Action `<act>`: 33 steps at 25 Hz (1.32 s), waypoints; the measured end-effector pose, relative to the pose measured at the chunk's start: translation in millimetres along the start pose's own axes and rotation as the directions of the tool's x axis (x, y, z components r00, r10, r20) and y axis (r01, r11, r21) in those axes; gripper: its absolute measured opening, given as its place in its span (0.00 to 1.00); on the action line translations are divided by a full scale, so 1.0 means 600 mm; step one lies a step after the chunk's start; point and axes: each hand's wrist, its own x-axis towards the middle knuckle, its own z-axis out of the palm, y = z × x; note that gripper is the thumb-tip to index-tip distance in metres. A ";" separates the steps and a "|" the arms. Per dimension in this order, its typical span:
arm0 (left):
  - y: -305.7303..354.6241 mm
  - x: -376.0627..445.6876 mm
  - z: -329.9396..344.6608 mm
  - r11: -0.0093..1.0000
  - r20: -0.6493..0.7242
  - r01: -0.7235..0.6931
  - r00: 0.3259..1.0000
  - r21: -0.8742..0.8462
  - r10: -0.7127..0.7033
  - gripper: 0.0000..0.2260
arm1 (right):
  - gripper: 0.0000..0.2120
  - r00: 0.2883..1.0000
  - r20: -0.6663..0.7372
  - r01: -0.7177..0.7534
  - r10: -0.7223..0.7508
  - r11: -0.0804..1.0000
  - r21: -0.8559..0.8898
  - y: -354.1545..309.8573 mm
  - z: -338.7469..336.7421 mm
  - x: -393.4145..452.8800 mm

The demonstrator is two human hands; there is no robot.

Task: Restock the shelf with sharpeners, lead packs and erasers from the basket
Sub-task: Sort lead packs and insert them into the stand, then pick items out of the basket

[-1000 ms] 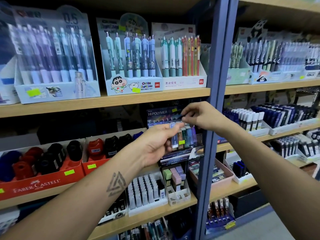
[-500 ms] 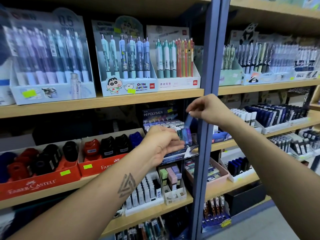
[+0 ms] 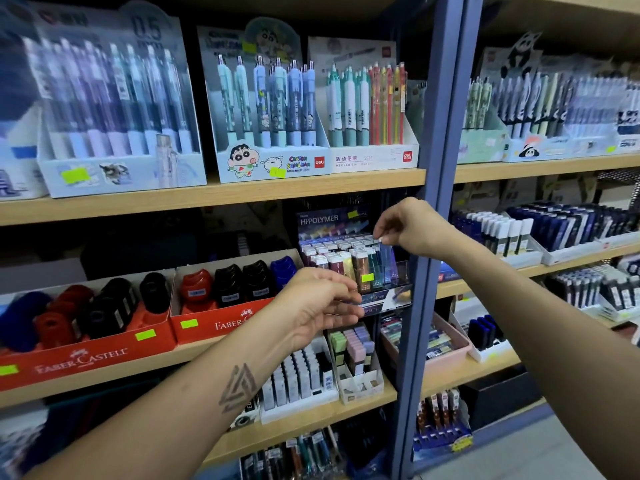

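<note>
light wooden shelf boards (image 3: 214, 197) run across a shop wall, carried by a blue-grey metal upright (image 3: 446, 140) that divides two bays. a second bay of wooden shelves (image 3: 540, 166) continues to the right. below at the right there is a grey floor (image 3: 512, 459). the light is soft and even.

Boxed mechanical pencils (image 3: 270, 105) line the top wooden shelf (image 3: 214, 194) beside a blue upright (image 3: 433, 140).
</note>
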 end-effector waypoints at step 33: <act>-0.691 -0.208 -0.388 0.277 -0.223 0.413 0.821 0.868 -0.526 0.09 | 0.08 0.538 0.843 0.049 0.014 0.998 -0.048 -0.217 0.840 -0.452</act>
